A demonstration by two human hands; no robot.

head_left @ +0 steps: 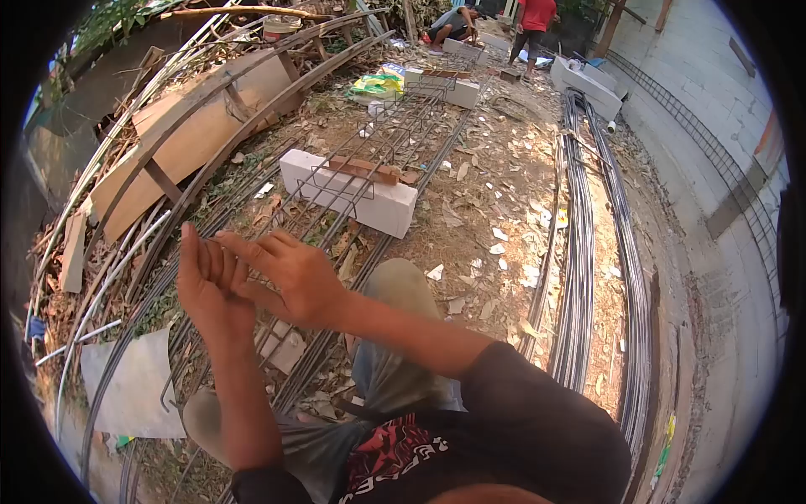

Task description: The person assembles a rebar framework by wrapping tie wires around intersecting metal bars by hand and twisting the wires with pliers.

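Observation:
Raised in front of my knees, my left hand [211, 284] and my right hand [295, 279] meet with their fingers curled in close to each other. Both are closed at the fingertips; a small dark, thin bit shows between them, too small to name. Below and beyond lies a long cage of steel rebar [312, 220] with bent square stirrups. It rests across a pale lightweight block [388, 207], with a reddish-brown strip [363, 170] lying on that block. Neither hand touches the cage.
Bundles of long steel bars [574, 277] run along the right, beside a block wall [714, 92]. Another pale block [453, 91] supports the cage farther off. Boards [151, 189] and curved timber lie at left. Two people [536, 25] are at the back.

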